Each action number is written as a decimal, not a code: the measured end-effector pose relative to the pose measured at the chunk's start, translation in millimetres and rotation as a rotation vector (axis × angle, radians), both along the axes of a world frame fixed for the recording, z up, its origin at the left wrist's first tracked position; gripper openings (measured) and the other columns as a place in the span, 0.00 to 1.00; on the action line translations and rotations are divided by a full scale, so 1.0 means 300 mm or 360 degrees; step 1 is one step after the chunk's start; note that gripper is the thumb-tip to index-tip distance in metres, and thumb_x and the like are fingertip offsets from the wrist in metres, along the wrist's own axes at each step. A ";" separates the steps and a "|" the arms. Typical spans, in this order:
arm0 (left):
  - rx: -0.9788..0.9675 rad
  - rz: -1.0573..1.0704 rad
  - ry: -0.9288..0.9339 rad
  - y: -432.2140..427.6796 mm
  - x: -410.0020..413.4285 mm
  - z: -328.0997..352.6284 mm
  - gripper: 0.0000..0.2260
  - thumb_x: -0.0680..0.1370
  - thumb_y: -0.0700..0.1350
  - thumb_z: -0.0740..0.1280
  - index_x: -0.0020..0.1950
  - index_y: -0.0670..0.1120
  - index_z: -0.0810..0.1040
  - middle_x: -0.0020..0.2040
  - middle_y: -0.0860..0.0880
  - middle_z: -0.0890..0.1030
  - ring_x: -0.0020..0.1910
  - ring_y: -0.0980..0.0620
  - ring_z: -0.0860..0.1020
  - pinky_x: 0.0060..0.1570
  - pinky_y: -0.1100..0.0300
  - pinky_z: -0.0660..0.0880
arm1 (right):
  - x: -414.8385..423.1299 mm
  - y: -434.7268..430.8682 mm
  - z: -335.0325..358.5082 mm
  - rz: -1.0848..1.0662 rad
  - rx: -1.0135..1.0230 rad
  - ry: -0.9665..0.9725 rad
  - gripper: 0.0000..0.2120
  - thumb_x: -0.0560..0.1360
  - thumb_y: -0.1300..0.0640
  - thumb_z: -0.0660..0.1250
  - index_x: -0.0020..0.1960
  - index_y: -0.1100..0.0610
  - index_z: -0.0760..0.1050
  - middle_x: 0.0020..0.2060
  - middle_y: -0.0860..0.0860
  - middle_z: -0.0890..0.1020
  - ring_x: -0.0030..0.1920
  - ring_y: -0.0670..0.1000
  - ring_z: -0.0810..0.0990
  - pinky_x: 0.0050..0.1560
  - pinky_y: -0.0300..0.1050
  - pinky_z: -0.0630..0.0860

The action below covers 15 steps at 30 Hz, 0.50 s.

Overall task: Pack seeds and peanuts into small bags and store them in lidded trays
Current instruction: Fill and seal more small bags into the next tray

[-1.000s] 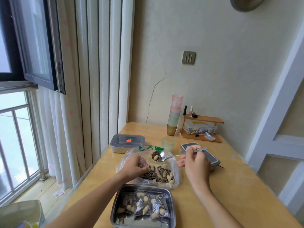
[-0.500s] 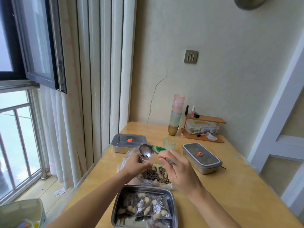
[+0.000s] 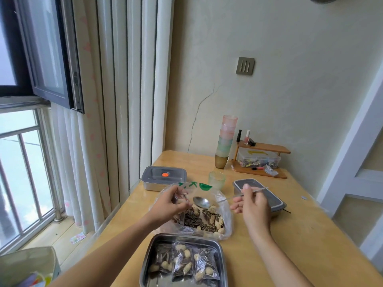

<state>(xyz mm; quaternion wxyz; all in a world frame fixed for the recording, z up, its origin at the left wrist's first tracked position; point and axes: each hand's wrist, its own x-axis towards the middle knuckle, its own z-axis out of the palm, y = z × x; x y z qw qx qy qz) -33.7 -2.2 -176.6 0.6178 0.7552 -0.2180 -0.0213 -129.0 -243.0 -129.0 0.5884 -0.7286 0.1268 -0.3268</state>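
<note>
A large clear plastic bag (image 3: 224,212) of sunflower seeds and peanuts (image 3: 204,219) lies open in the middle of the table. My left hand (image 3: 171,203) pinches a small clear bag (image 3: 180,197) above its left side. My right hand (image 3: 252,206) grips the handle of a metal spoon (image 3: 202,201), whose empty bowl hovers over the seeds beside the small bag. An open steel tray (image 3: 219,247) in front of me holds three filled small bags (image 3: 186,263). Two lidded trays stand behind, one at the left (image 3: 163,177) and one at the right (image 3: 273,200).
A small green cup (image 3: 216,179) stands behind the big bag. A stack of coloured cups (image 3: 224,140) and a wooden shelf (image 3: 263,160) with small bottles and a clear box stand at the back by the wall. Curtains and a window are at the left.
My right hand drew the spoon back to the right from the small bag's mouth, and the spoon's bowl now hangs empty over the seeds. My left hand has stayed in place.
</note>
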 end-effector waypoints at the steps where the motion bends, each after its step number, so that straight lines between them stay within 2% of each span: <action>1: -0.0014 0.0010 -0.0009 -0.003 -0.002 0.000 0.14 0.74 0.42 0.78 0.55 0.42 0.77 0.44 0.44 0.83 0.40 0.51 0.81 0.44 0.54 0.80 | 0.019 -0.003 -0.024 0.0033 0.0080 0.0097 0.17 0.86 0.50 0.60 0.47 0.61 0.77 0.31 0.55 0.85 0.31 0.57 0.85 0.38 0.55 0.81; 6: -0.0028 0.0057 -0.0040 -0.027 0.014 -0.014 0.15 0.74 0.46 0.78 0.53 0.43 0.76 0.46 0.38 0.82 0.40 0.49 0.79 0.44 0.46 0.81 | 0.082 0.001 -0.084 0.0266 0.0541 0.0430 0.16 0.86 0.55 0.61 0.50 0.68 0.78 0.36 0.62 0.86 0.33 0.56 0.85 0.35 0.44 0.80; 8: -0.0075 0.0024 -0.0016 -0.032 0.024 -0.020 0.16 0.75 0.44 0.78 0.55 0.43 0.74 0.45 0.38 0.81 0.39 0.47 0.79 0.43 0.44 0.82 | 0.100 -0.011 -0.109 0.0245 0.0449 0.0602 0.18 0.85 0.55 0.63 0.48 0.69 0.80 0.35 0.62 0.86 0.32 0.55 0.84 0.34 0.44 0.79; 9: -0.0113 -0.0009 0.0010 -0.034 0.027 -0.021 0.16 0.76 0.43 0.77 0.56 0.42 0.73 0.43 0.38 0.80 0.38 0.45 0.79 0.40 0.45 0.82 | 0.108 -0.017 -0.121 0.0196 0.0371 0.0666 0.19 0.85 0.54 0.64 0.46 0.69 0.80 0.33 0.61 0.85 0.29 0.53 0.82 0.30 0.43 0.76; 12: -0.0189 -0.0057 0.0062 -0.044 0.033 -0.016 0.18 0.77 0.39 0.75 0.62 0.43 0.70 0.39 0.40 0.75 0.34 0.46 0.74 0.33 0.54 0.79 | 0.115 -0.027 -0.122 0.0162 0.0270 0.0792 0.19 0.83 0.52 0.67 0.39 0.64 0.79 0.26 0.55 0.79 0.21 0.51 0.74 0.22 0.39 0.63; 15: -0.0197 -0.0060 0.0049 -0.055 0.045 -0.026 0.21 0.77 0.41 0.76 0.64 0.49 0.70 0.36 0.44 0.73 0.33 0.48 0.73 0.34 0.57 0.75 | 0.109 -0.012 -0.081 0.0323 0.0145 0.0991 0.20 0.83 0.47 0.65 0.39 0.61 0.77 0.24 0.51 0.76 0.20 0.49 0.69 0.20 0.38 0.59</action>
